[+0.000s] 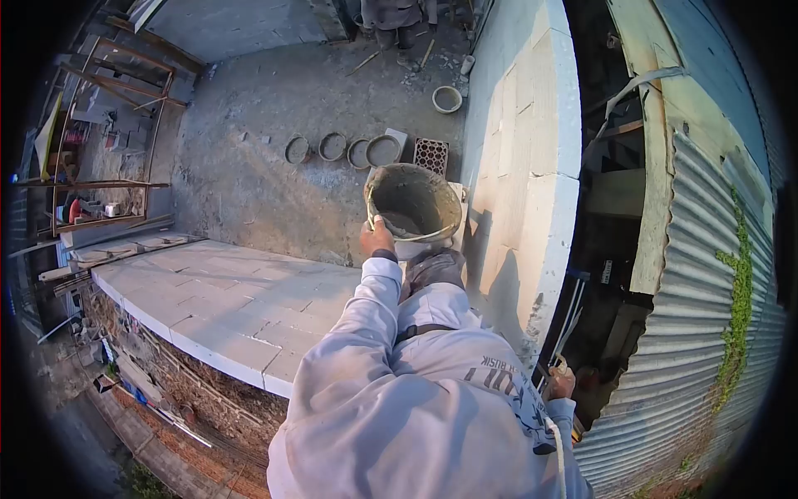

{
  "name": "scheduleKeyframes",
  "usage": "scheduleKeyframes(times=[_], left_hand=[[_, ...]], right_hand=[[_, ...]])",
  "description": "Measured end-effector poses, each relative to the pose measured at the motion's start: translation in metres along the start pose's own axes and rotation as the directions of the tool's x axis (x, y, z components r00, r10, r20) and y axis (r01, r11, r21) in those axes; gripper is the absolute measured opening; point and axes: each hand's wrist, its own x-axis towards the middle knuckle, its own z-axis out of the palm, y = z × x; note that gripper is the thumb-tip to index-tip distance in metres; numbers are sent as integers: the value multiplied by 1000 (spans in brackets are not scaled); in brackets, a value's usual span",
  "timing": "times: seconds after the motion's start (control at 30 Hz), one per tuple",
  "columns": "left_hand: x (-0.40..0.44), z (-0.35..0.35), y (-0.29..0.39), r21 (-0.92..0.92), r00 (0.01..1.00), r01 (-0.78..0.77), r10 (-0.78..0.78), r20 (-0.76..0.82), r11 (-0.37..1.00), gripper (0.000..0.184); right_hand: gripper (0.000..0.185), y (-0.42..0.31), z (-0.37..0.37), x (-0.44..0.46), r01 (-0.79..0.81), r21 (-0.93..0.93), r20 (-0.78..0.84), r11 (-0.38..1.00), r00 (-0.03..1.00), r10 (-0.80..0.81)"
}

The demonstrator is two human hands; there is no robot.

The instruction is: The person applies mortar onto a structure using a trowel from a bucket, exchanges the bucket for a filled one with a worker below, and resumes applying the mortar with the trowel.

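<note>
My left hand (378,237) is closed on the near-left edge of a mortar-stained bucket (411,204), where its thin handle meets the rim. The bucket is tilted, its mouth facing me, with grey residue inside. Down at the right, past the top of the white block wall (536,191), my right hand (561,381) is closed around a pale rope (557,445). The rope hangs along my right sleeve toward the bottom of the view. The fingers of the right hand are small and partly shaded.
Several round mortar tubs (332,146) stand on the concrete floor below, beside a perforated block (431,155). Another tub (446,100) sits farther back, near a person (391,12). A low block wall (224,291) runs left. Corrugated roofing (665,324) lies right, across a dark gap.
</note>
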Motion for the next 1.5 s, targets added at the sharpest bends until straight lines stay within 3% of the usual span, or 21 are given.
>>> scheduleKeyframes(times=[0.1,0.13,0.17,0.23,0.3,0.37,0.47,0.5,0.57,0.6,0.7,0.8,0.83,0.93,0.97,1.07,1.13,1.2,1.3,1.43,1.5], left_hand=[[53,-24,-58,-53,995,38,-43,-94,998,33],[53,-40,-40,-152,984,109,-128,-121,982,32],[47,-59,-7,-63,973,131,-140,-183,989,32],[74,-91,-13,31,955,112,-99,-278,993,41],[100,-117,-11,327,876,376,-216,-432,867,65],[100,-130,7,350,888,318,-147,-436,881,66],[91,-112,21,331,983,64,-2,-185,941,54],[107,-96,-5,406,993,-1,47,-104,914,54],[116,-57,-24,358,985,-34,-29,170,933,46],[76,-42,18,506,974,-208,129,188,837,46],[66,15,22,440,864,-369,127,488,818,45],[90,71,9,298,720,-464,160,675,834,45],[62,67,48,260,721,-371,101,685,891,44],[27,68,101,57,632,-292,148,761,955,40],[14,69,115,97,668,-325,156,727,941,41],[20,90,111,93,590,-326,126,798,941,41],[13,93,107,106,564,-294,83,821,950,41],[11,109,98,121,549,-319,79,832,940,41],[0,121,106,203,499,-452,57,865,869,40],[-5,134,114,147,493,-400,77,867,905,39],[9,148,117,118,458,-517,158,875,848,41]], right_hand=[[31,10,13,36,217,-270,8,938,975,-223],[31,6,18,41,269,-308,31,913,962,-273],[31,2,21,45,317,-345,54,884,947,-318],[31,-19,28,38,319,-323,66,891,947,-315],[29,-51,34,23,409,-265,19,873,907,-420],[26,-57,36,26,344,-111,103,932,937,-334],[21,-42,61,39,323,196,48,926,940,-338],[21,-59,61,29,217,409,38,886,967,-254],[20,-142,45,-26,-6,764,89,645,991,-97],[20,-167,36,-44,-26,782,81,623,995,-61],[25,-187,15,-48,176,962,-135,207,971,-196],[21,-259,-56,-97,370,870,-477,-326,800,-364],[20,-272,-80,-110,401,781,-597,-479,704,-384],[16,-274,-127,-140,183,631,-751,-754,386,-535],[18,-283,-132,-156,110,609,-780,-785,259,-569],[25,-307,-151,-194,-37,647,-761,-761,-84,-643],[29,-324,-170,-212,-111,721,-687,-684,-240,-686],[31,-324,-177,-221,-131,778,-621,-615,-308,-720],[27,-313,-182,-231,-51,804,-584,-592,-250,-772],[31,-318,-177,-239,83,716,-664,-693,-223,-713],[29,-330,-172,-237,90,629,-733,-772,-260,-628]])
